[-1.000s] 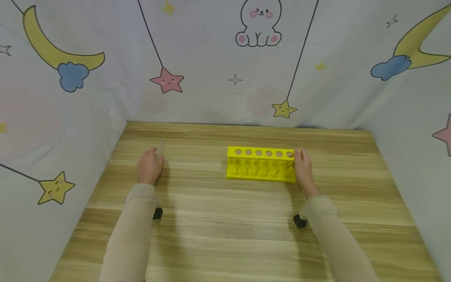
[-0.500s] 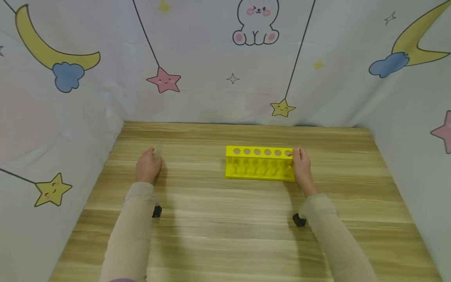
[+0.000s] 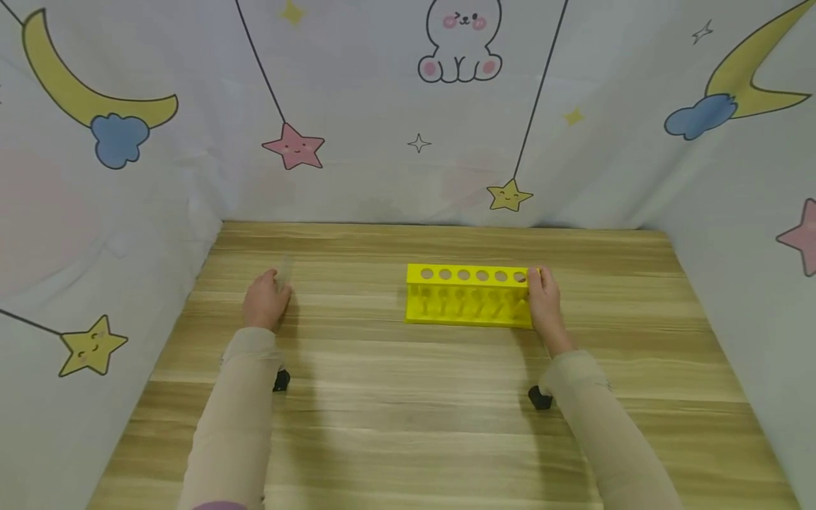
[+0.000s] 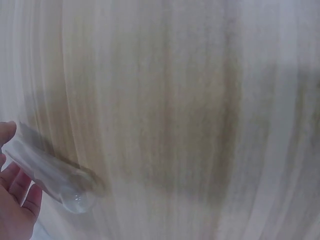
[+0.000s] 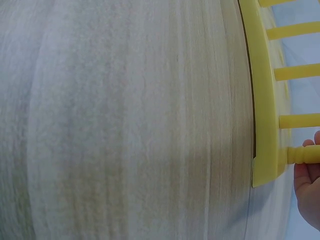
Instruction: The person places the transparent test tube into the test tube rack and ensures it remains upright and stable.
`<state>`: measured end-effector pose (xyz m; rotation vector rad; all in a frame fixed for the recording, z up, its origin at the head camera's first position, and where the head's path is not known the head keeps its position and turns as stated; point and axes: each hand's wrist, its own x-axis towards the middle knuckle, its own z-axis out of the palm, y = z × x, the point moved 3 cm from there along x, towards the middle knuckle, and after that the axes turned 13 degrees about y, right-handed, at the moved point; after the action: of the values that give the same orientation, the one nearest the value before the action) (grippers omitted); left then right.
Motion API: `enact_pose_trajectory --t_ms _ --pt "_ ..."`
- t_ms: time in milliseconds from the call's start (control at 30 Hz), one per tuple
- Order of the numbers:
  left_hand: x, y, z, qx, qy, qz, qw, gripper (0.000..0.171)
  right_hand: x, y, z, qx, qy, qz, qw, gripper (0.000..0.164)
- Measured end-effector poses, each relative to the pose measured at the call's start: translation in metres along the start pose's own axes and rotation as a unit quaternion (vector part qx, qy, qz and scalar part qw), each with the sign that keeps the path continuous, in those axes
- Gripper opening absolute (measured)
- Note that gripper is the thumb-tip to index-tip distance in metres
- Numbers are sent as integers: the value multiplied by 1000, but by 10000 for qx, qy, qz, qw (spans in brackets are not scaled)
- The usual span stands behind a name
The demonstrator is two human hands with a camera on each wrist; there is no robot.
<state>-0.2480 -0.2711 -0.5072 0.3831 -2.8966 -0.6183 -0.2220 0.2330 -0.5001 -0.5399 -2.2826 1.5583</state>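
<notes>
A clear test tube [image 4: 60,182] with a rounded end lies between the thumb and fingers of my left hand [image 3: 264,301], which holds it. In the head view the tube is a faint see-through shape [image 3: 286,270] at the fingertips. To the right, a yellow test tube rack [image 3: 468,275] stands on the table, with a row of round holes along its top. My right hand [image 3: 545,301] grips the right end of this rack, thumb over the top. In the right wrist view, its fingers [image 5: 306,182] are at the end post, while part of the hand is cut off.
The wood-grain table [image 3: 395,397] ends at a white cloth wall [image 3: 370,191] printed with stars and moons, which also closes the left and right sides. A small black piece [image 3: 540,397] shows below the right wrist, another [image 3: 281,381] at the left.
The whole head view has shifted slightly. Both hands keep their places, the left one with the test tube, the right one on the rack.
</notes>
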Motion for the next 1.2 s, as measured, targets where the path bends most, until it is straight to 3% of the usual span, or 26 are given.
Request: enact_pose_trajectory --t_ms 300,600,1000,1200 --pt "0 5 -6 38 -240 11 9997 53 1 2 0 -35 15 -76 10000 40" --pt "-1 9 -8 0 -135 157 9998 50 2 2 0 -17 61 -117 9999 39" --pt "1 10 -7 28 -285 -35 9996 51 1 1 0 15 21 -90 10000 39" --pt "3 8 -7 36 -255 89 9996 52 2 3 0 -55 40 -95 9999 38"
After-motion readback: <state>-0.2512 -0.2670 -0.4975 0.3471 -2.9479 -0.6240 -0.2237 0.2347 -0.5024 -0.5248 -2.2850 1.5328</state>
